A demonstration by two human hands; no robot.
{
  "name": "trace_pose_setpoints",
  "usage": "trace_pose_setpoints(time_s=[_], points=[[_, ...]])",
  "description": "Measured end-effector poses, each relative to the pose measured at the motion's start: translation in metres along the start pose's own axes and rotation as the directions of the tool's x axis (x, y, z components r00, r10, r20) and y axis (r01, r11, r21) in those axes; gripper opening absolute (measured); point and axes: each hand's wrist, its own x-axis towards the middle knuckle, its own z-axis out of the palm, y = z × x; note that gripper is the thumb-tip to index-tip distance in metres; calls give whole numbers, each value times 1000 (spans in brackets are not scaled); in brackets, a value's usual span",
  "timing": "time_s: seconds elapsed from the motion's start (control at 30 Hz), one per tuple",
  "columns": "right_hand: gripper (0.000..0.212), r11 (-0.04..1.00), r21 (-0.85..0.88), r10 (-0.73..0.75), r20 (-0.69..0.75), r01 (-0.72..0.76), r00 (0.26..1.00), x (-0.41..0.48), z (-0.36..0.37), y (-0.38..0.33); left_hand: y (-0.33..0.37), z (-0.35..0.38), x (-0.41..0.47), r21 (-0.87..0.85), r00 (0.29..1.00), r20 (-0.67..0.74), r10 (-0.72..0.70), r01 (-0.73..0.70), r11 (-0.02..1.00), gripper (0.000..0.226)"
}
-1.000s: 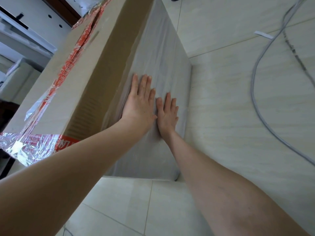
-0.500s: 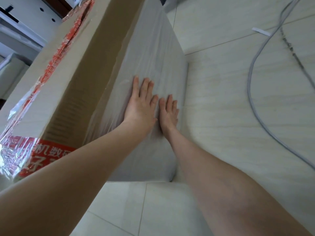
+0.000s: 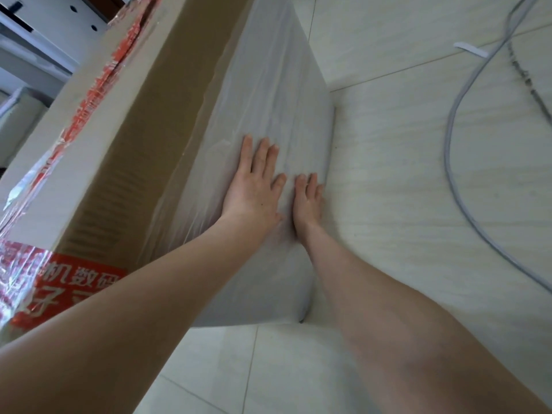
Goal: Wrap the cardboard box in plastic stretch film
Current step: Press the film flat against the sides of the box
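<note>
head: left grip [image 3: 254, 189], right grip [image 3: 309, 201] flat on film [image 3: 268, 85].

Pale cream tiled floor [image 3: 403, 204] with thin grout lines, soft even light, grey cable [image 3: 448, 150] curving along the right, small white strip [image 3: 470, 49] lying near it, white panel [image 3: 44, 22] with dark round holes at upper left, pale cushioned piece [image 3: 15, 121] below it

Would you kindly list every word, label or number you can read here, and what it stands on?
"机数", then a character partly covered by the left forearm: white on the red label of the cardboard box.
"子": row below, same label; the rest is cut off.
Dark print on the box's brown side: too blurred to read.
</note>
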Motion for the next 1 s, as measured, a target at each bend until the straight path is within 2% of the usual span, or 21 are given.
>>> trace_pose_setpoints(time_s=[0.17,0.37,0.47,0.6,0.7,0.8,1.0], points=[[62,1000,9,6,-13,-6,1000,8,1,4,3,1,3,23,1000,9,-2,2,1000,74],[64,998,23,53,56,-54,997,11,-10,-2,2,-1,2,6,1000,14,3,-3,1000,73],[64,991,31,133,-76,-131,988,2,-19,-16,1,-6,1,-126,1000,18,-20,22,992,70],[65,996,80,-17,-156,30,988,-16,-20,-34,-7,-21,-2,-336,994,-25,-102,88,938,65],[67,991,74,-96,-169,110,981,-27,-19,-38,-10,-26,-10,-250,991,-103,-83,55,967,61],[67,990,56,-118,-144,127,982,-36,-21,-40,-8,-27,-21,-190,995,-68,-71,57,980,61],[63,991,80,-105,-12,106,994,-59,-13,-52,-30,-18,-24,-64,985,-3,-173,172,983,70]])
